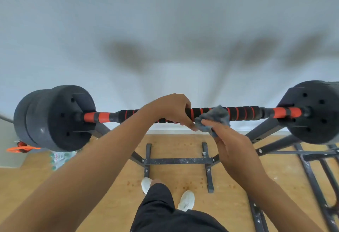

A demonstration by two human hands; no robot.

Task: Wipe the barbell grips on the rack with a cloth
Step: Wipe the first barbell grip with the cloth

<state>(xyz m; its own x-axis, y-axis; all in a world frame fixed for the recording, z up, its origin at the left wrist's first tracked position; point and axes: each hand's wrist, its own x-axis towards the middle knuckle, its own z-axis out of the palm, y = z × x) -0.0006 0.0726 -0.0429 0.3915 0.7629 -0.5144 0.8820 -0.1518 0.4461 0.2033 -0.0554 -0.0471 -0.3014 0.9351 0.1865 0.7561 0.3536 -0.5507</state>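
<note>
The left hand [172, 109] is curled over the bar [244, 113], gripping its black-and-orange foam grip near the middle, knuckles up. Just to the right of that grip, touching the left fingers, the right hand [233, 146] pinches a grey cloth [215, 118] between thumb and fingers; the cloth bunches against the front and top of the bar. The foam runs on from the cloth toward the right plate [315, 112], and from the left hand toward the left plates [55, 118], with bare orange sleeves next to each. The bar lies level on a black rack [178, 161], whose legs spread over the wood floor [183, 146] below the hands. A white wall [165, 20] stands behind the bar
</note>
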